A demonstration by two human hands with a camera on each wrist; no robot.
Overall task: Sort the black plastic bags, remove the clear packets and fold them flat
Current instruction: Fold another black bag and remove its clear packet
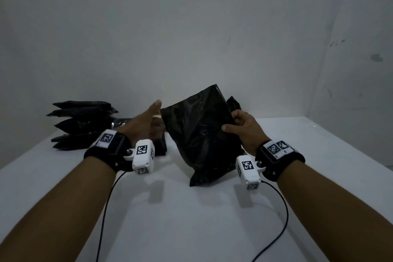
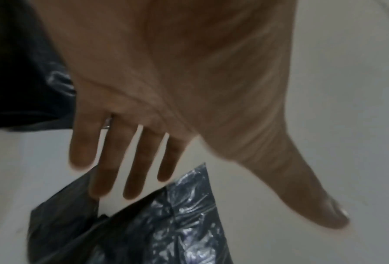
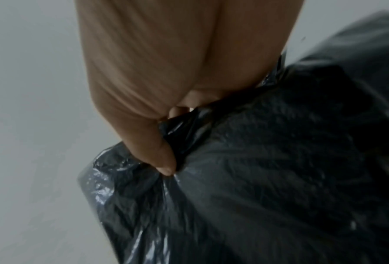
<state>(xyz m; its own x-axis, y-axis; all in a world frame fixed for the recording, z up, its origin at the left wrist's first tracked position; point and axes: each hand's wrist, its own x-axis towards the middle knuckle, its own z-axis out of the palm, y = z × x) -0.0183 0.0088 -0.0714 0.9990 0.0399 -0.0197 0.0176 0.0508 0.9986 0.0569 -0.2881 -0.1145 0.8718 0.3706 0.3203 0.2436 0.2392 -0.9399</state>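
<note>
My right hand [image 1: 238,123] grips the right edge of a black plastic bag [image 1: 200,134] in a clear wrapper, holding it upright with its lower corner near the white table [image 1: 191,219]. In the right wrist view the thumb [image 3: 162,160] pinches the crinkled bag [image 3: 268,178]. My left hand [image 1: 148,119] is open, fingers straight and spread, thumb up, just left of the bag and apart from it. The left wrist view shows the spread fingers [image 2: 132,160] above the bag's shiny corner [image 2: 166,223]. A stack of folded black bags [image 1: 80,123] lies at the back left.
The white table meets a grey wall [image 1: 191,27] right behind the bags. Cables [image 1: 106,208] run from the wrist cameras toward me across the table. More black plastic [image 1: 159,147] lies behind my left hand.
</note>
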